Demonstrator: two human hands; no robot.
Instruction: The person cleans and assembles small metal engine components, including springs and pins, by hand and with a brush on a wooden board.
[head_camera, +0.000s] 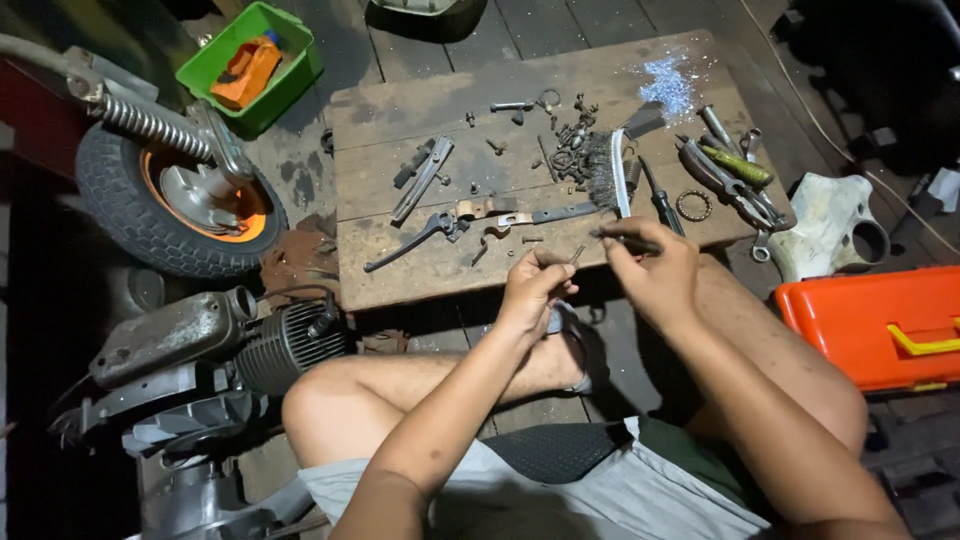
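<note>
Two hands working small parts over a low wooden worktop (400, 270).

The left hand (530, 290) pinches a small bolt (577, 254), while the right hand (655, 275) closes around what looks like a thin dark tool (622, 237). Ahead on the boards lie a brake lever (415, 240), a wire brush (608, 170), pliers (735, 185) and loose screws (570, 135). A small wheel (170, 200) and green bin (285, 75) sit left, an orange toolbox (875, 320) right.

At ten o'clock a bright green plastic bin (290, 62) holds an orange rag (245, 70), a black knobby-treaded tyre (120, 205) rings an orange hub, and at three o'clock sits an orange yellow-latched toolbox (860, 325).
</note>
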